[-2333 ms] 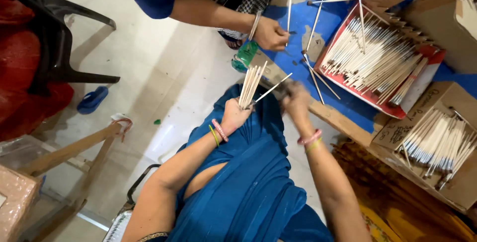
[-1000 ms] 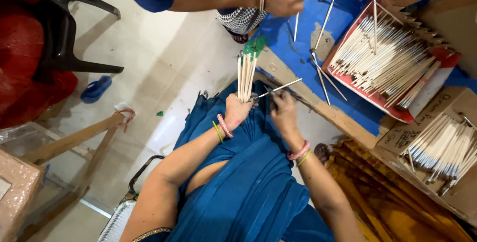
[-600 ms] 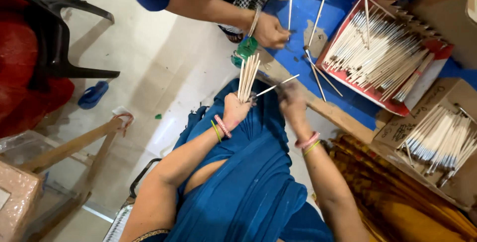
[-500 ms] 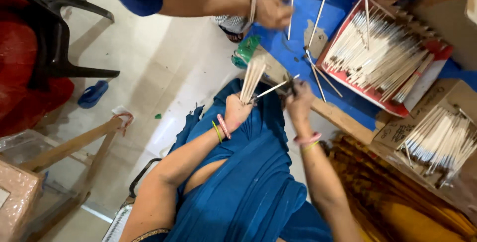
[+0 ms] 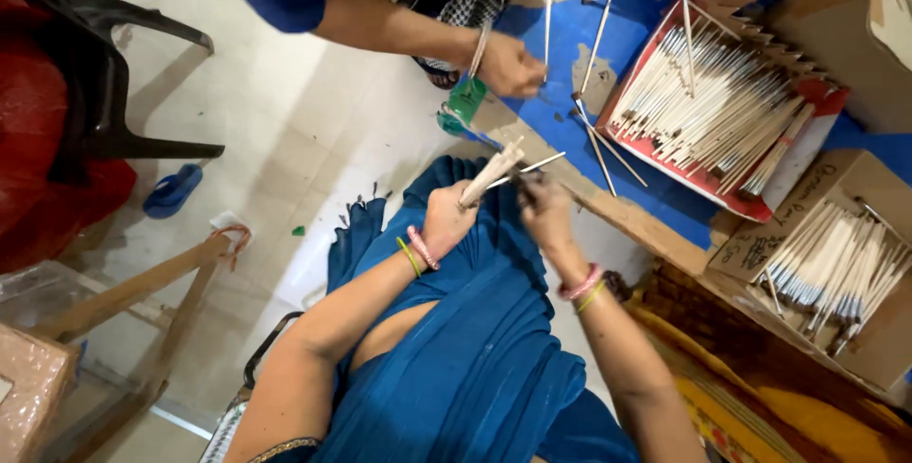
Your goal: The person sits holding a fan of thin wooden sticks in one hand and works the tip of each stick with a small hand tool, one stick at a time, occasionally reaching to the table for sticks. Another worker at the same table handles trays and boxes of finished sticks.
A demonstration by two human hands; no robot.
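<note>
Left hand (image 5: 446,221): clenched around a bundle of pale sticks (image 5: 491,171), held tilted above the lap, tips towards the blue mat (image 5: 560,55). Right hand (image 5: 543,208): fingers pinched on a single stick (image 5: 532,167) that touches the bundle's upper end. A co-worker's hand (image 5: 508,64) hovers over the mat's near edge, beside a green object (image 5: 463,102). More sticks fill the red tray (image 5: 708,107) and the cardboard box (image 5: 836,268) to the right

Beyond the hands, a blue mat (image 5: 556,107) lies on the pale tiled floor (image 5: 285,131), bearing loose sticks (image 5: 597,145) and a red tray (image 5: 731,112) of sticks; right, a cardboard box (image 5: 836,264).
</note>
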